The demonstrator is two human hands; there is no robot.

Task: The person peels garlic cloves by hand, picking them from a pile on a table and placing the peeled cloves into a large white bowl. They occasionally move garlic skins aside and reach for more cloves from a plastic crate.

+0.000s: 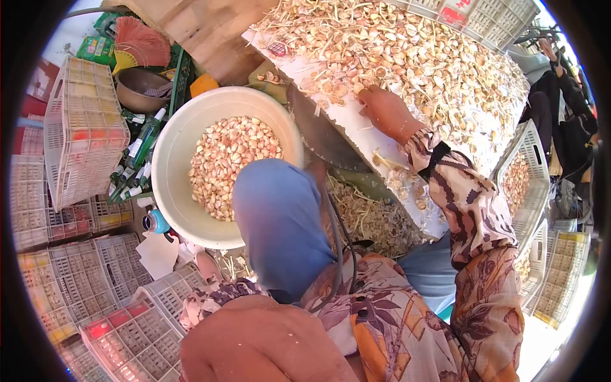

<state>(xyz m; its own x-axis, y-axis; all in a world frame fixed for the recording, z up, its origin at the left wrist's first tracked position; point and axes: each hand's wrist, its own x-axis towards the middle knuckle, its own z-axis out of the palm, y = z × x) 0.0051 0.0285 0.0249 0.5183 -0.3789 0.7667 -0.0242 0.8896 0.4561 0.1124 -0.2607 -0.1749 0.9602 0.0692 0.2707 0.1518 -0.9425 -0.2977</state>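
My right hand [389, 116] is on the near edge of the white board [344, 118], its fingers bent and pressed together against the heaped garlic cloves [407, 57]. Whatever lies under its fingertips is too small to make out. Close to the camera at the bottom is my left hand [267, 340], large, with its fingers hidden. A patterned cuff shows just beyond it. A cream basin [172, 159] holds a pile of garlic cloves [232, 159] and stands beside my blue-covered knee.
Plastic crates [86, 134] are stacked on the left, near green bottles [145, 141], a metal pot [137, 89] and a red brush [141, 41]. Another crate [538, 172] with cloves stands at right. A person in dark clothes [566, 108] is beyond it. Dry peelings [366, 219] lie below the board.
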